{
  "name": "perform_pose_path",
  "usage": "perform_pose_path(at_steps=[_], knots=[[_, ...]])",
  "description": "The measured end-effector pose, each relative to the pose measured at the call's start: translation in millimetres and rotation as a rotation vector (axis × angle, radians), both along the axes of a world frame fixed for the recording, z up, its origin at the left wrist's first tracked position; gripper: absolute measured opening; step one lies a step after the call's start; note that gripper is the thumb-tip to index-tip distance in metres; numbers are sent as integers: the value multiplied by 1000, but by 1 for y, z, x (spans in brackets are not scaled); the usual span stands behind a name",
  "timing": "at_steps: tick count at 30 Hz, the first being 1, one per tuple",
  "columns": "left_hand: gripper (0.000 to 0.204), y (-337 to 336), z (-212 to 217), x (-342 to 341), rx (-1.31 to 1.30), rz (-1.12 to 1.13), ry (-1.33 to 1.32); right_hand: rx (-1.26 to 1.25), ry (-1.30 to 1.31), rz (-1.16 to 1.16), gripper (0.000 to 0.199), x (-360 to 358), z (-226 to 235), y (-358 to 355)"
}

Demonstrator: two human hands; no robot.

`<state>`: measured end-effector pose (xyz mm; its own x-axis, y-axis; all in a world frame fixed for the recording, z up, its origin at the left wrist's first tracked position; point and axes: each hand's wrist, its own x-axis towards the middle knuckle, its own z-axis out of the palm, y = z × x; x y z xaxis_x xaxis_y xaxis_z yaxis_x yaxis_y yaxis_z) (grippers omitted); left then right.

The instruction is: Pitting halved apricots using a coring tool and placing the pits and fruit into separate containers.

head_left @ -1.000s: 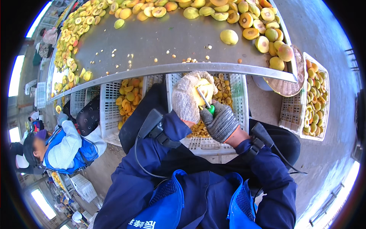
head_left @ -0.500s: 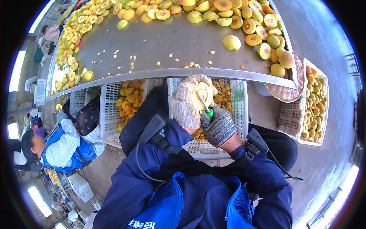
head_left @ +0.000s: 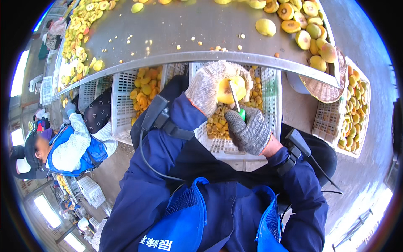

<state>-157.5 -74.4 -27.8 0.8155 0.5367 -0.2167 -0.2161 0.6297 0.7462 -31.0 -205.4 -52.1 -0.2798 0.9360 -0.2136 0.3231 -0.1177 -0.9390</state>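
Observation:
My left hand [head_left: 208, 88], in a pale knitted glove, is wrapped round a yellow peach half [head_left: 224, 91] with its cut face up. Closed on the green handle of a slim metal-bladed pitting tool [head_left: 242, 114] is my right hand [head_left: 252, 132], gloved in darker grey. The blade lies over the peach's face; how far its tip goes in, I cannot tell. Both hands are above a white plastic crate [head_left: 275, 98] holding small orange-yellow fruit pieces [head_left: 219, 126], just below the metal table's near edge.
Halved peaches [head_left: 289, 26] lie on the metal table [head_left: 168, 29], with small pits scattered near its raised rim. A wicker basket [head_left: 323, 88] and a fruit-filled crate [head_left: 352, 113] stand to the right. Another crate [head_left: 119, 107] is left of my knee. A co-worker [head_left: 77, 149] sits further left.
My head view has shifted, so the table sits higher in the picture. My right hand has drawn back a little from the left, and more of the blade shows over the peach half.

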Motion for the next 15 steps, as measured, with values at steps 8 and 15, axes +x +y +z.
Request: perform_pose_path(at_steps=[8, 15], knots=[[26, -5, -2, 12, 275, 184, 270, 79, 230, 57, 23, 20, -6, -9], [29, 19, -16, 11, 689, -246, 662, 138, -19, 154, 50, 8, -19, -16]])
